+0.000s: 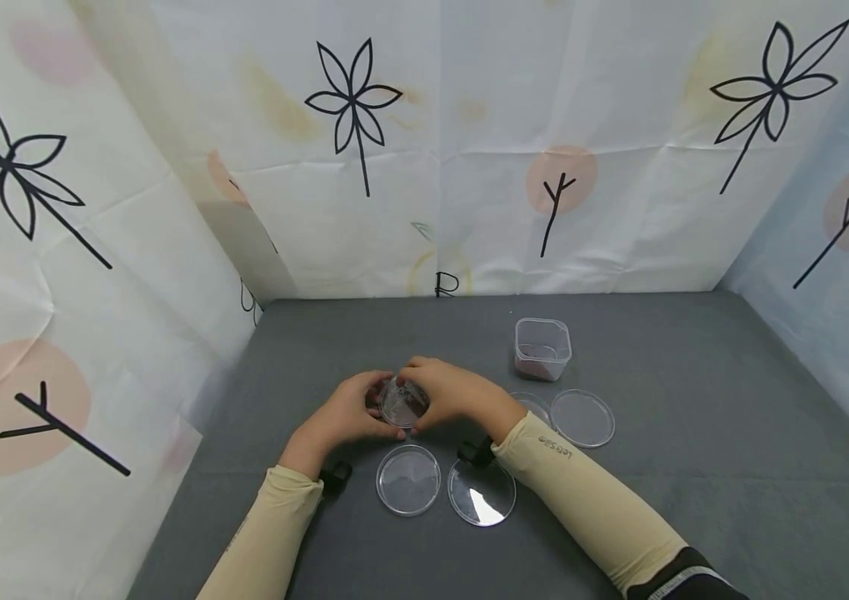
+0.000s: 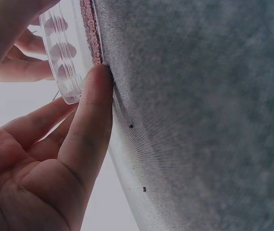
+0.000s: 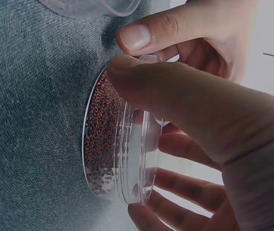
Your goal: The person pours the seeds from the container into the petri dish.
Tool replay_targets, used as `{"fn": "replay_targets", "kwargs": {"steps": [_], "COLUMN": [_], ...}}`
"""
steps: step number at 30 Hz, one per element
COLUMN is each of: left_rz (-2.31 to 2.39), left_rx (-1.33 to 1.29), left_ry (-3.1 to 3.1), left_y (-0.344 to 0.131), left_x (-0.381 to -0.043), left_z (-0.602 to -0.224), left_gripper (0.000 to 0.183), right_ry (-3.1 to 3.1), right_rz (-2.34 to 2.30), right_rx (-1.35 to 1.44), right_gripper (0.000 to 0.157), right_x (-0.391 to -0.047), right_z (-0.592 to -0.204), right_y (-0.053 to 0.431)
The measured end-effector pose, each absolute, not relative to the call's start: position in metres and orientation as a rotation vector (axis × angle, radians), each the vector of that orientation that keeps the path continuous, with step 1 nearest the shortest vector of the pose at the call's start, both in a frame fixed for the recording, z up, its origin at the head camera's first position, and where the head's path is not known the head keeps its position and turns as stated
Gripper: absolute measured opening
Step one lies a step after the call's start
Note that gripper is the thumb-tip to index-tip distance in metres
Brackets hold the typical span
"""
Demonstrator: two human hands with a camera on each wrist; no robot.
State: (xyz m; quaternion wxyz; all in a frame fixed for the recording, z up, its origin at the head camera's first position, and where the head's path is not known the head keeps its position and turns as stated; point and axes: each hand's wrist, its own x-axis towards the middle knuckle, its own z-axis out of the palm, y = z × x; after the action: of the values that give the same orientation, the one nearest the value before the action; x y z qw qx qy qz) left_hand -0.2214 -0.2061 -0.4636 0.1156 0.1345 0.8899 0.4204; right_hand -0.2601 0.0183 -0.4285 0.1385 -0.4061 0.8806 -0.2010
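A clear round petri dish (image 1: 403, 404) is between both hands, low over the grey tabletop. Small reddish-brown grains (image 3: 101, 125) fill its lower part, and a ridged clear lid (image 3: 139, 159) tops it in the right wrist view. My left hand (image 1: 352, 410) grips the dish's left side, its thumb (image 2: 94, 91) against the lower edge. From the other side my right hand (image 1: 450, 392) grips it, thumb near the grain-filled part and fingers at the lid's rim. Both thumb tips come close together on the near side.
A square clear plastic tub (image 1: 541, 350) with reddish-brown contents stands behind to the right. Round clear dishes (image 1: 583, 418) lie right of the hands, one partly hidden by the right wrist. Two more, a left one (image 1: 408, 480) and a right one (image 1: 481, 492), lie nearer.
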Motion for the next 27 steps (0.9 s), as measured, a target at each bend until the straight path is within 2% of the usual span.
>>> {"fn": "replay_targets", "kwargs": {"steps": [18, 27], "left_rz": [1.259, 1.217], "left_rx": [0.381, 0.359], "left_ry": [2.580, 2.607], "left_y": [-0.206, -0.202], "left_x": [-0.221, -0.222], "left_z": [-0.464, -0.464], "left_gripper": [0.097, 0.099], "right_ry": [2.533, 2.609], "right_rz": [-0.566, -0.633], "right_rx": [-1.199, -1.155], "right_gripper": [0.075, 0.061], "right_x": [-0.260, -0.258], "right_z": [-0.430, -0.412], "right_y": [0.025, 0.075]}}
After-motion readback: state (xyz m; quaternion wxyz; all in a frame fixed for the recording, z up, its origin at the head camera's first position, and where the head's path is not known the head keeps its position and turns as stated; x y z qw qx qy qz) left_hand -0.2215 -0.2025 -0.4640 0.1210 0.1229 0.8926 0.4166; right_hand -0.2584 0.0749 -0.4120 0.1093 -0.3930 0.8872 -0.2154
